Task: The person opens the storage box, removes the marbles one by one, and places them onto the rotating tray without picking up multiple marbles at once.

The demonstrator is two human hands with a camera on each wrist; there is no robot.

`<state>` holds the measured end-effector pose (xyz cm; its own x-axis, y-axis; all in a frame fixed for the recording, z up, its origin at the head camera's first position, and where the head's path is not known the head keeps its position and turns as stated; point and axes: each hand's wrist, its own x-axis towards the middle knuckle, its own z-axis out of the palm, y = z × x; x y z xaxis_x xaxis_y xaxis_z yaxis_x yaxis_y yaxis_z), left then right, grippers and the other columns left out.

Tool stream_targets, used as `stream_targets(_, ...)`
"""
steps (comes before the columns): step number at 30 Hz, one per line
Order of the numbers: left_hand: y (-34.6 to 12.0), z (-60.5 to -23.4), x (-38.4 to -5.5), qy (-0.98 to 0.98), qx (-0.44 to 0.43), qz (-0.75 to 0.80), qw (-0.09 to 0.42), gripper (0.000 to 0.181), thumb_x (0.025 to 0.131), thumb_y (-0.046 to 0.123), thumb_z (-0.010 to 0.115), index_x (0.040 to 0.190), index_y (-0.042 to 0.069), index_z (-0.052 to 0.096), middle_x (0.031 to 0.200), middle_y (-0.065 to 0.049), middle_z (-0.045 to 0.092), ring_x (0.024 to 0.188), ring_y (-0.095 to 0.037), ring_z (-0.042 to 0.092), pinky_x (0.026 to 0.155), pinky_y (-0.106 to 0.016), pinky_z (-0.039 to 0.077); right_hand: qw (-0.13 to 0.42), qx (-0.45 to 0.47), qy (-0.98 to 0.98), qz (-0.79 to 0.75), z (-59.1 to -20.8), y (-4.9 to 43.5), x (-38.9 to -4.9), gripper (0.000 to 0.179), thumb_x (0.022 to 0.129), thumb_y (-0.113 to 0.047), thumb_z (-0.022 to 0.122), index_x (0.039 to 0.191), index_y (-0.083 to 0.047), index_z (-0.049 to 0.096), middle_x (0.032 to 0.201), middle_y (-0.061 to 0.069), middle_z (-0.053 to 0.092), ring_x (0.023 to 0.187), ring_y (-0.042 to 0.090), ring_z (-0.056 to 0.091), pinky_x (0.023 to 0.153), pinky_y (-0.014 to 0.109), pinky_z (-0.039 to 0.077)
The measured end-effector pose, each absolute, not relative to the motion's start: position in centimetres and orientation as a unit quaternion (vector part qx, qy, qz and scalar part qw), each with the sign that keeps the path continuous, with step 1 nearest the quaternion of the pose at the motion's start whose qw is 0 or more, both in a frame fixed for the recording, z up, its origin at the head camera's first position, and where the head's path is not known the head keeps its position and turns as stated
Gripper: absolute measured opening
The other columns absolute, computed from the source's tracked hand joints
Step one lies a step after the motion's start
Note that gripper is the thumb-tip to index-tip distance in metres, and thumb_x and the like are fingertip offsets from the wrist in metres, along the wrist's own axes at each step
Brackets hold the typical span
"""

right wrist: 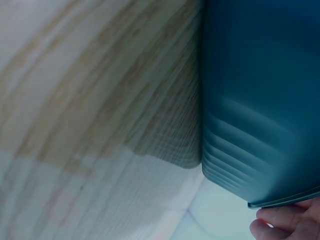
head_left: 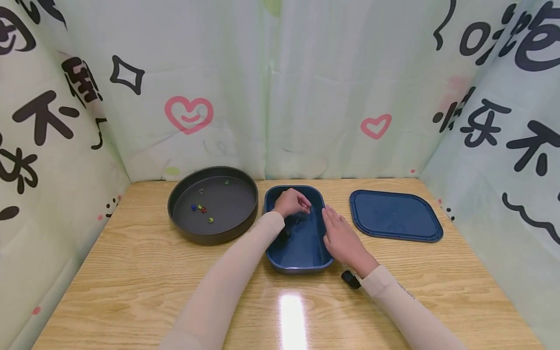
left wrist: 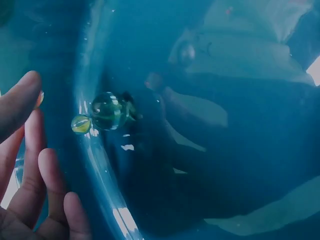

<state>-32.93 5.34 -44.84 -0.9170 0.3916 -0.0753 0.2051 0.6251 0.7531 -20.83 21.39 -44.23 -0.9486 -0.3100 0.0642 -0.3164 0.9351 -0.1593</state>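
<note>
My left hand [head_left: 292,202] reaches into a deep blue rectangular container [head_left: 302,267]. In the left wrist view its thumb and forefinger pinch a small marble [left wrist: 40,99], mostly hidden by the fingertips. Close by, a larger clear greenish marble [left wrist: 108,111] and a small yellow-green marble [left wrist: 81,124] lie at the edge of the container floor. My right hand [head_left: 345,240] rests against the container's right rim with straight fingers. From the right wrist camera, the fingers [right wrist: 285,217] show at the rim, beside the ribbed outer wall.
Left of the container stands a round dark pan [head_left: 210,239] with several small marbles scattered on its floor. A flat blue lid [head_left: 395,216] lies on the wooden table [head_left: 144,291] at right. Near the right wrist is a small black object [head_left: 350,279]. Printed curtains enclose the table.
</note>
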Motion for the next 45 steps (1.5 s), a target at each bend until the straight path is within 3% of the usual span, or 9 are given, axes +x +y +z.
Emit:
stream_targets(5, 5.6, -45.2, -33.1, 0.907, 0.179, 0.356, 0.138, 0.011, 0.073, 0.016, 0.08, 0.083, 0.015, 0.077, 0.075, 0.002, 0.072, 0.068, -0.006, 0.063, 0.068, -0.021, 0.049, 0.023, 0.161, -0.983, 0.082, -44.3, 21.4, -20.9, 0.059, 0.094, -0.013, 0.044, 0.145, 0.008, 0.023, 0.153, 0.024, 0.022, 0.142, 0.036, 0.024, 0.113, 0.051, 0.024)
stream_targets(12, 5.8, -45.0, -32.9, 0.914, 0.17, 0.326, 0.174, 0.01, 0.075, 0.013, 0.078, 0.084, 0.015, 0.077, 0.077, 0.003, 0.071, 0.069, -0.009, 0.062, 0.075, -0.025, 0.051, 0.022, 0.161, -0.983, 0.083, -44.2, 21.4, -20.9, 0.059, 0.093, -0.012, 0.044, 0.145, 0.009, 0.024, 0.153, 0.025, 0.023, 0.141, 0.037, 0.025, 0.113, 0.051, 0.024)
stream_targets(28, 5.5, -44.6, -32.6, 0.925, 0.183, 0.288, 0.167, 0.01, 0.076, 0.017, 0.077, 0.087, 0.016, 0.077, 0.081, 0.003, 0.071, 0.069, -0.009, 0.061, 0.068, -0.022, 0.049, 0.017, 0.158, -0.984, 0.077, -44.2, 21.3, -20.9, 0.059, 0.093, -0.012, 0.044, 0.145, 0.009, 0.023, 0.153, 0.025, 0.023, 0.141, 0.037, 0.025, 0.113, 0.052, 0.024)
stream_targets(37, 5.1, -43.4, -32.3, 0.922, 0.207, 0.292, 0.148, 0.012, 0.079, 0.017, 0.075, 0.091, 0.016, 0.077, 0.085, 0.003, 0.073, 0.072, -0.007, 0.062, 0.071, -0.022, 0.05, 0.013, 0.158, -0.984, 0.082, -44.2, 21.3, -20.8, 0.059, 0.094, -0.013, 0.043, 0.145, 0.009, 0.023, 0.153, 0.025, 0.022, 0.142, 0.037, 0.024, 0.113, 0.051, 0.024)
stream_targets(45, 4.5, -41.2, -32.3, 0.911, 0.248, 0.299, 0.141, 0.017, 0.082, 0.02, 0.073, 0.097, 0.014, 0.076, 0.09, 0.002, 0.074, 0.082, -0.009, 0.064, 0.081, -0.025, 0.051, 0.011, 0.159, -0.984, 0.083, -44.1, 21.4, -20.9, 0.059, 0.094, -0.013, 0.043, 0.145, 0.009, 0.022, 0.153, 0.025, 0.021, 0.142, 0.038, 0.023, 0.113, 0.052, 0.023)
